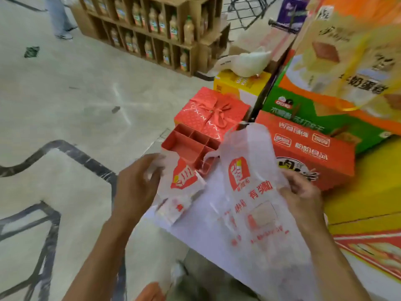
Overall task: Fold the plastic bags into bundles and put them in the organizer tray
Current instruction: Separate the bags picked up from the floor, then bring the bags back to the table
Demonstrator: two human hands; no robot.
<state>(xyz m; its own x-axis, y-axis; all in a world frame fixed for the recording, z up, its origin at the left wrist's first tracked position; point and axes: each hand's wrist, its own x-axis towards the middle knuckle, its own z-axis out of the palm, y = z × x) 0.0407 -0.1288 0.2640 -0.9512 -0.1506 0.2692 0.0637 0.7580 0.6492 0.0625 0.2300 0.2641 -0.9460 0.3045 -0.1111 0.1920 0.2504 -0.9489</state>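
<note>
Right hand [301, 192], fingers [289, 183] pinching the unfolded plastic bag [249, 187] at frame centre, likely spreading it for folding | left hand [138, 183] beside folded bundle [184, 185], grip unclear | organizer tray [191, 146] just beyond, within reach.

bright even light; motion blur, edges bowed
</note>
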